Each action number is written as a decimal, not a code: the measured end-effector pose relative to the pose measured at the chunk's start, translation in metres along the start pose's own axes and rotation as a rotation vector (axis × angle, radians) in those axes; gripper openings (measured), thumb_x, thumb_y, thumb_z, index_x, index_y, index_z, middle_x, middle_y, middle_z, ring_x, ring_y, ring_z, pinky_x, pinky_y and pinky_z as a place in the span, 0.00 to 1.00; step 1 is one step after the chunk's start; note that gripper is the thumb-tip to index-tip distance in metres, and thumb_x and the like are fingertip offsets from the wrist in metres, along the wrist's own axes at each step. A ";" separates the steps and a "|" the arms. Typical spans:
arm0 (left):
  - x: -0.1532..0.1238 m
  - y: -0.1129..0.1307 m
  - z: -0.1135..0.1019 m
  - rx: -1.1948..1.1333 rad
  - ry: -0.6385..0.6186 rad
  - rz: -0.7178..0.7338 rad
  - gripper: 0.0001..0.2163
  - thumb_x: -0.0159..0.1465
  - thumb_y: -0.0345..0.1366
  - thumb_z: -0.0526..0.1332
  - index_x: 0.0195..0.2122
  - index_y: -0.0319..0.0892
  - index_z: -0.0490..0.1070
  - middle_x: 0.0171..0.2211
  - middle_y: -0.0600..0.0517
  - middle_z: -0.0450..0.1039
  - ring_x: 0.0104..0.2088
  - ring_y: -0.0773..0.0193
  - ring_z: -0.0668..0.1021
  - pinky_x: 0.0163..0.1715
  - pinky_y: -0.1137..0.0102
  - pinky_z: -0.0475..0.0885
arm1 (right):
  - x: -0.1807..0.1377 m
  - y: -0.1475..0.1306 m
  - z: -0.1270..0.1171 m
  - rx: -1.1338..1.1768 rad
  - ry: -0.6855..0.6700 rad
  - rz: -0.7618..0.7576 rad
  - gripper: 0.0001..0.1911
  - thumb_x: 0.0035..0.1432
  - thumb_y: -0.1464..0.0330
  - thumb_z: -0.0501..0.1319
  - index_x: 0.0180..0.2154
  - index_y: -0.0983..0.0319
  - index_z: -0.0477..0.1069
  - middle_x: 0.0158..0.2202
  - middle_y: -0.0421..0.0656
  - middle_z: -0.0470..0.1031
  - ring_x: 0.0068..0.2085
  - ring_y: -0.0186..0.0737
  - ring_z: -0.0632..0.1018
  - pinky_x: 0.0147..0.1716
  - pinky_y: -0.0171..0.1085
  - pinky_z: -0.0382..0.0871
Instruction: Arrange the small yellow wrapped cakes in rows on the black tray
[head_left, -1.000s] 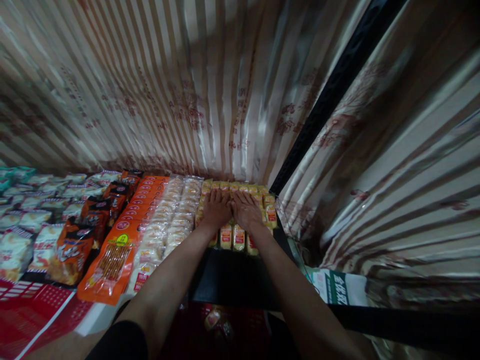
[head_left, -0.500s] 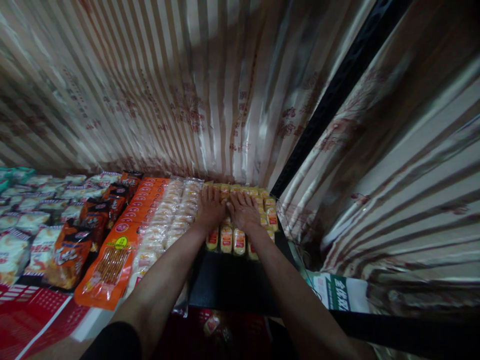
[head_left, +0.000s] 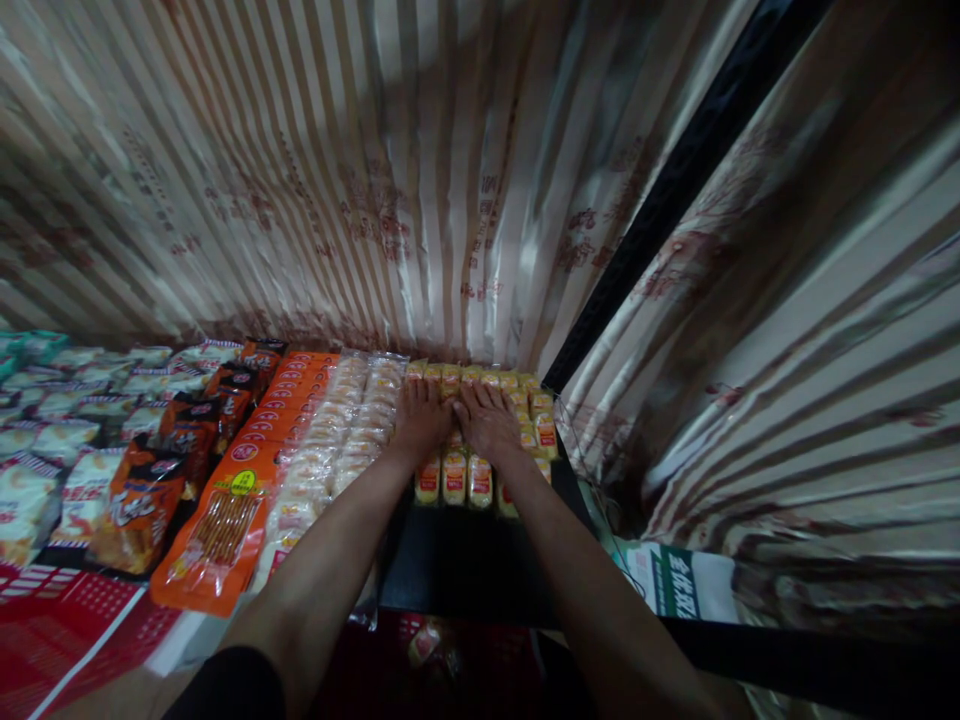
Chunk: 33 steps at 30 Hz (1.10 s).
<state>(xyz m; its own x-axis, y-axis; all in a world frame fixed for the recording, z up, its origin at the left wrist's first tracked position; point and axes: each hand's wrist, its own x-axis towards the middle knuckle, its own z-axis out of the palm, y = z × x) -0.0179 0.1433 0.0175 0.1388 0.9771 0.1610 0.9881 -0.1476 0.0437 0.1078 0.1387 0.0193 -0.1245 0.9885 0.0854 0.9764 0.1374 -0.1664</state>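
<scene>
My left hand (head_left: 421, 418) and my right hand (head_left: 487, 420) lie flat, side by side, palms down with fingers stretched out, on rows of small yellow snack packets (head_left: 454, 478) at the back right of a dark shelf (head_left: 465, 560). Both hands press on top of the packets and grip nothing. More yellow packets (head_left: 541, 420) show beyond and to the right of my fingers.
Left of the yellow packets lie rows of clear-wrapped pale snacks (head_left: 330, 450), orange packets (head_left: 225, 520), dark orange bags (head_left: 142, 500) and white bags (head_left: 30, 500). A striped curtain (head_left: 337, 180) hangs behind. A black post (head_left: 660, 190) and a white-green box (head_left: 675, 585) stand at the right.
Both hands have slid a little toward the back of the shelf, so more of the near yellow packets show. They stay flat on the packets.
</scene>
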 end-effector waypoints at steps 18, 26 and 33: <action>0.007 0.052 -0.013 -0.068 -0.104 0.155 0.23 0.69 0.39 0.39 0.63 0.39 0.55 0.65 0.45 0.52 0.65 0.56 0.54 0.63 0.52 0.48 | -0.011 0.038 -0.022 -0.110 0.016 0.075 0.28 0.66 0.62 0.38 0.62 0.66 0.56 0.63 0.48 0.59 0.65 0.46 0.57 0.63 0.46 0.41; 0.006 0.052 -0.010 -0.039 -0.111 0.237 0.23 0.69 0.38 0.39 0.62 0.40 0.56 0.64 0.44 0.56 0.64 0.54 0.56 0.61 0.51 0.50 | -0.013 0.038 -0.022 -0.072 0.002 0.085 0.27 0.66 0.62 0.39 0.62 0.66 0.56 0.62 0.48 0.61 0.64 0.44 0.58 0.62 0.44 0.42; 0.009 0.068 -0.003 -0.103 -0.034 0.199 0.24 0.69 0.42 0.38 0.64 0.45 0.53 0.65 0.47 0.52 0.66 0.55 0.53 0.63 0.51 0.46 | -0.010 0.049 -0.029 -0.057 0.107 0.227 0.28 0.66 0.59 0.38 0.60 0.62 0.60 0.64 0.48 0.58 0.65 0.49 0.54 0.62 0.50 0.41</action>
<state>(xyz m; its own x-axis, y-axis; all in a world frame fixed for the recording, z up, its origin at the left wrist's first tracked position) 0.0504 0.1416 0.0245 0.3341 0.9316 0.1430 0.9292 -0.3510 0.1156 0.1617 0.1333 0.0383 0.1153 0.9810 0.1563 0.9860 -0.0940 -0.1376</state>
